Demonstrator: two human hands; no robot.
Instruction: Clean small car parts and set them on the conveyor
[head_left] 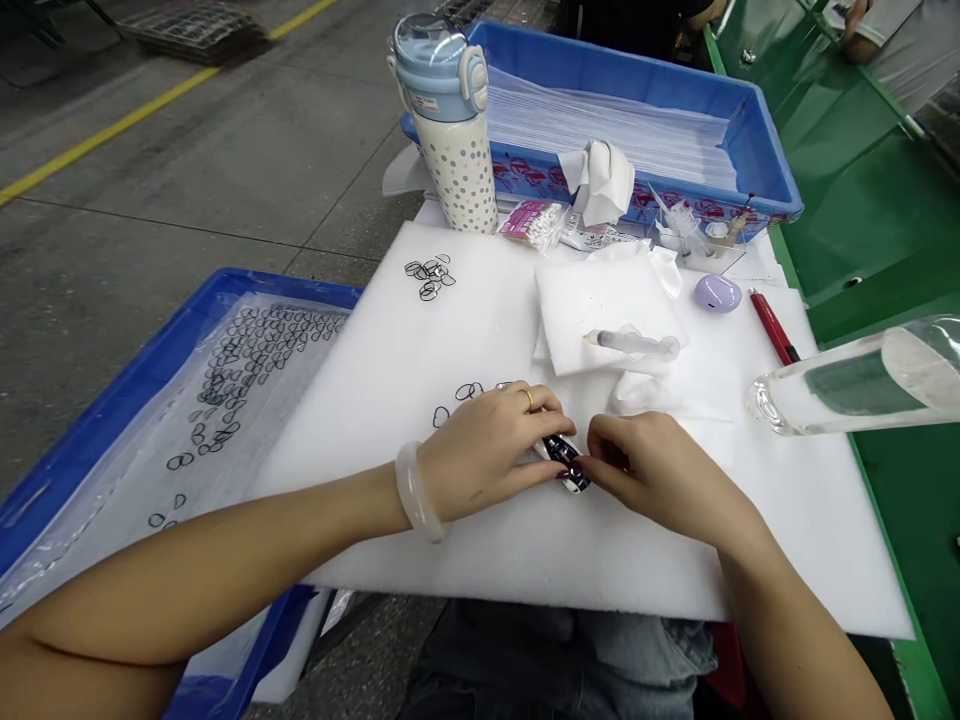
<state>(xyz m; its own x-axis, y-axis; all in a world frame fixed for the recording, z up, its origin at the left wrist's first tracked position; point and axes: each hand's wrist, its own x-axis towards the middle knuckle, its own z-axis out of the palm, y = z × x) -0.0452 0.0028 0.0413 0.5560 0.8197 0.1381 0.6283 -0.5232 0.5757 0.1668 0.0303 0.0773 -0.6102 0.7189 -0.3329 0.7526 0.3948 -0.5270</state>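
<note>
My left hand (499, 440), with a ring and a pale bangle, grips a small glossy black-and-white part (566, 460) low over the white foam board (420, 340). My right hand (652, 465) is closed in a pinch at the part's right edge; whether anything thin is between its fingertips is hidden. Several thin black rings (469, 391) lie just beyond my left hand, partly covered by it. Farther back on the board is a small cluster of similar rings (430, 275). A syringe (634, 343) rests on folded white cloth (577, 300) beyond my right hand.
Left stands a blue tray (225, 285) with many black rings. A dotted bottle (457, 170), cotton swabs (534, 224) and a blue bin (637, 60) of white sheets are behind. At right are a lilac case (718, 293), red pen (772, 325) and clear glass (862, 385).
</note>
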